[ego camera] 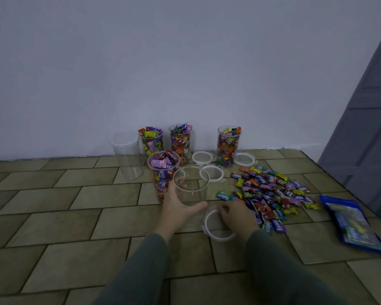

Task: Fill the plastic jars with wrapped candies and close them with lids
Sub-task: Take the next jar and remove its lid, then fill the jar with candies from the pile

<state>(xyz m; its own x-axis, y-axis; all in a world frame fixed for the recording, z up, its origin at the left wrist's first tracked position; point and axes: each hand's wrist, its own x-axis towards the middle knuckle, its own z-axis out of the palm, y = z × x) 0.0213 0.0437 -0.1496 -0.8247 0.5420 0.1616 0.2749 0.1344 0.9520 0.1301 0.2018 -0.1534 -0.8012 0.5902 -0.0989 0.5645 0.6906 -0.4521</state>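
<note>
My left hand (178, 205) grips an empty clear jar (190, 186) standing upright on the tiled floor. Just right of it, my right hand (237, 213) holds a clear lid (213, 227) that lies on the floor. A heap of wrapped candies (273, 194) spreads to the right of the lid. Several jars filled with candies stand without lids: one (163, 170) right behind my left hand and three by the wall (152, 142), (181, 142), (228, 146). An empty jar with a lid on (128, 157) stands at the left.
Three loose lids lie near the wall jars (202, 156), (244, 159), (212, 172). A blue candy bag (352, 225) lies flat at the right. A grey door (365, 128) stands at the far right. A pale wall closes the back.
</note>
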